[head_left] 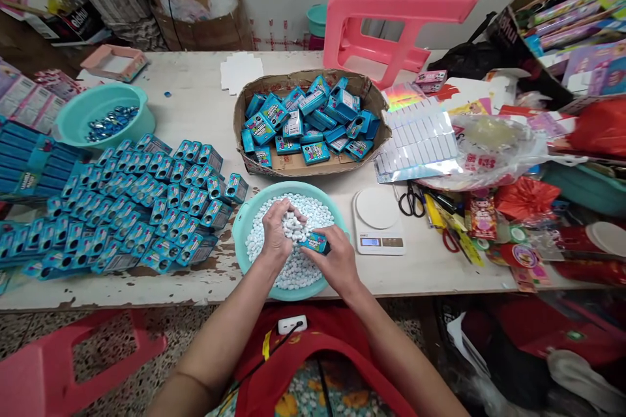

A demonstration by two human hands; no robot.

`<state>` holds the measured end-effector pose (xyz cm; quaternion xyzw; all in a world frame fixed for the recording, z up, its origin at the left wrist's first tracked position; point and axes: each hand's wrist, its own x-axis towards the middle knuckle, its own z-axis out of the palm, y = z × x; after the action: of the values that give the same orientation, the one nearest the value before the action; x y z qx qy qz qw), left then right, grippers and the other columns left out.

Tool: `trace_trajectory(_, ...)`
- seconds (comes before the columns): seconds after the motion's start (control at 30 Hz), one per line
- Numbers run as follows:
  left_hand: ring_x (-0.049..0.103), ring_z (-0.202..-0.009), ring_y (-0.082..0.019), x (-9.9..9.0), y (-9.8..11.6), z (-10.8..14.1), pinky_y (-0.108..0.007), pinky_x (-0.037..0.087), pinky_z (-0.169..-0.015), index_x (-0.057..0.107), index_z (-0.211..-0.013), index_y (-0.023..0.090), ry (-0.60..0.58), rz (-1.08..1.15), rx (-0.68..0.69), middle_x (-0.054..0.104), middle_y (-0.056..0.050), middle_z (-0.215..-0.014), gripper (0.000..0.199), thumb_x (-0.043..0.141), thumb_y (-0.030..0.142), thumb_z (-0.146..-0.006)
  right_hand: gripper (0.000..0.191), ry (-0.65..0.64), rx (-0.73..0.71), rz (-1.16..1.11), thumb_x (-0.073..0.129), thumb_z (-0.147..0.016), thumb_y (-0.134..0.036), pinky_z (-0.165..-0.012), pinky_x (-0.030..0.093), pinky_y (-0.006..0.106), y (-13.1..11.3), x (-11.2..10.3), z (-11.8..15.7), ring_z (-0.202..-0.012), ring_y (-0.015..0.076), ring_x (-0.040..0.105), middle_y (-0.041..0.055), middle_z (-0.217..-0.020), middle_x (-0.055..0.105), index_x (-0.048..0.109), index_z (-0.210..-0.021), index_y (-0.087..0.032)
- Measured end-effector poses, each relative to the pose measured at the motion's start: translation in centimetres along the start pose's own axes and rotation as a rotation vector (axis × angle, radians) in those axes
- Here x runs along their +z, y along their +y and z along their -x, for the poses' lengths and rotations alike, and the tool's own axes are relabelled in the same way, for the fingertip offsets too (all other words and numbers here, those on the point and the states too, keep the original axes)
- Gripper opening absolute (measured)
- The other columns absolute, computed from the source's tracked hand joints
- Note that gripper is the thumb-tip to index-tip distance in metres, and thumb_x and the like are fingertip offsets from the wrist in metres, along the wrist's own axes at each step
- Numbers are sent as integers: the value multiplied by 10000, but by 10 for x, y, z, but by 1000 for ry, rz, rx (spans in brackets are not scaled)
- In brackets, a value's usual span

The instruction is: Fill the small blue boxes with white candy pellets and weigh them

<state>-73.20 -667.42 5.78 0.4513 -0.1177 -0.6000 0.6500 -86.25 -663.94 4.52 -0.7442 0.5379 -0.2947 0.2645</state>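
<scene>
Over a turquoise basin (pixel 243 254) of small white candies (pixel 313 205), my left hand (pixel 278 231) is cupped around a heap of the same candies. My right hand (pixel 337 259) grips a small blue box (pixel 317 242), whose end lies close beside that heap. Behind the basin stands a cardboard tray (pixel 293 166) of blue boxes lying in a jumble. Many blue boxes (pixel 171 195) stand packed in rows to the left, with round holes facing up. A white scale (pixel 379 221) sits right of the basin.
Back left is another turquoise basin (pixel 105 140) holding shiny blue wrapped pieces. Black scissors (pixel 411 201), pens and packets lie right of the scale. A pink stool (pixel 391 6) rests at the table's back edge, near silvery sheets (pixel 415 140).
</scene>
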Motion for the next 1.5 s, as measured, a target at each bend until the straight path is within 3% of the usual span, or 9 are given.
trace_trajectory(0.23,561,-533,-115,-4,3,-1,-243,419,-518,514,-686,157,-32,-39,19,531,19,-621,242,645,349,-748,327,-10,5,-2,744,-719,-380,-771,442,357,-1,-1,-4,-885,234,589,45,-915,634,614,-977,-227)
trace_trajectory(0.6,551,-547,-119,1,4,1,-257,438,-565,505,-640,160,-44,-147,94,511,19,-587,257,628,345,-768,341,-1,13,-66,766,-693,-379,-764,459,340,5,2,-9,-873,224,601,37,-895,638,628,-964,-226)
trace_trajectory(0.97,522,-559,-100,9,6,3,-240,428,-592,528,-678,164,-53,-237,194,528,16,-619,213,620,327,-780,346,69,41,-210,784,-681,-304,-790,473,342,-12,-9,-11,-900,210,586,33,-918,619,618,-975,-227)
trace_trajectory(1.2,514,-516,-89,14,6,3,-226,416,-543,513,-700,165,-3,-223,198,516,31,-602,207,622,320,-783,360,92,100,-249,794,-665,-306,-798,480,346,-6,-7,-12,-891,209,595,28,-916,622,626,-975,-232)
trace_trajectory(1.5,556,-545,-110,20,11,11,-231,446,-559,528,-710,163,-50,-235,164,542,17,-584,198,603,326,-794,376,60,105,-291,805,-651,-276,-799,474,346,-7,-7,-8,-892,208,593,23,-923,624,634,-985,-244)
